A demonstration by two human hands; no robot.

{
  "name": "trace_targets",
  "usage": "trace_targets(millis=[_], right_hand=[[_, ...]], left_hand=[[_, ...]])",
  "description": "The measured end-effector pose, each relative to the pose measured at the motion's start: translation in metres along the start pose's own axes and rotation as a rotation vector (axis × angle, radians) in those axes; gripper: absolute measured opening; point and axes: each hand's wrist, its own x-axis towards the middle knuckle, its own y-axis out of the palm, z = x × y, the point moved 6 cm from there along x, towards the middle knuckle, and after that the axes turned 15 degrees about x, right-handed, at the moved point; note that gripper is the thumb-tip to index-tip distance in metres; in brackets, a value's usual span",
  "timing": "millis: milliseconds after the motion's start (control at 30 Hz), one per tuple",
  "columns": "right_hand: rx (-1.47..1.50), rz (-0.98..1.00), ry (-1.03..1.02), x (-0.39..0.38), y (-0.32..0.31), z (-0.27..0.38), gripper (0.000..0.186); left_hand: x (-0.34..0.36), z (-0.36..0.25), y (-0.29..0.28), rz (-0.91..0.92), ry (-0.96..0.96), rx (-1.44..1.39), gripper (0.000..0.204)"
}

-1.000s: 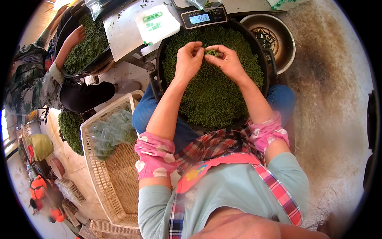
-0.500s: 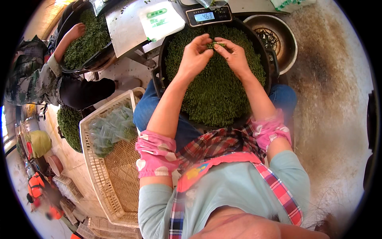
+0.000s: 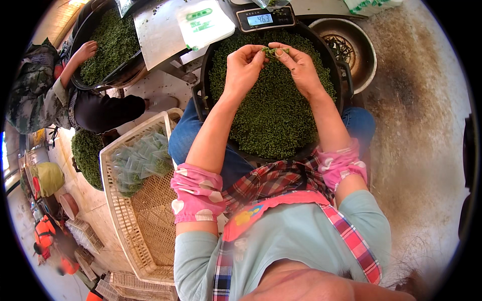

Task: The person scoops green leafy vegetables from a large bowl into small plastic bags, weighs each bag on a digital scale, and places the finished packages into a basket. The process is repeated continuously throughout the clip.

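Over a large black tub (image 3: 204, 70) heaped with small green berries that look like green peppercorns (image 3: 273, 118), both my hands are raised close together. My right hand (image 3: 301, 72) pinches a small green sprig of peppercorns (image 3: 273, 51) between thumb and fingers. My left hand (image 3: 242, 70) is closed in a pinch at the sprig's left end; its fingertips meet there, and a bit of green shows between them. The tub sits between my knees, its side handles showing.
Ahead stand a digital scale (image 3: 265, 19) and white plastic bags (image 3: 206, 22) on a metal table (image 3: 153, 42). A metal basin (image 3: 369, 55) lies beyond the tub on the right. At left are a beige crate (image 3: 131, 233) with filled clear bags (image 3: 143, 160) and a co-worker's hand (image 3: 86, 51) at another tub.
My left hand has drawn its fingers together and shifted slightly left and down. The sprig stays in my right fingers. The co-worker's hand has moved left and down.
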Motion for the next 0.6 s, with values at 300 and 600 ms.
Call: trace_targets(millis=[300, 600], right_hand=[[0.213, -0.023, 0.109, 0.001, 0.0, -0.011, 0.032], [0.088, -0.148, -0.088, 0.004, 0.006, -0.003, 0.033]], left_hand=[[-0.001, -0.007, -0.008, -0.254, 0.198, -0.036, 0.02], [-0.002, -0.006, 0.001, -0.079, 0.183, 0.221, 0.021]])
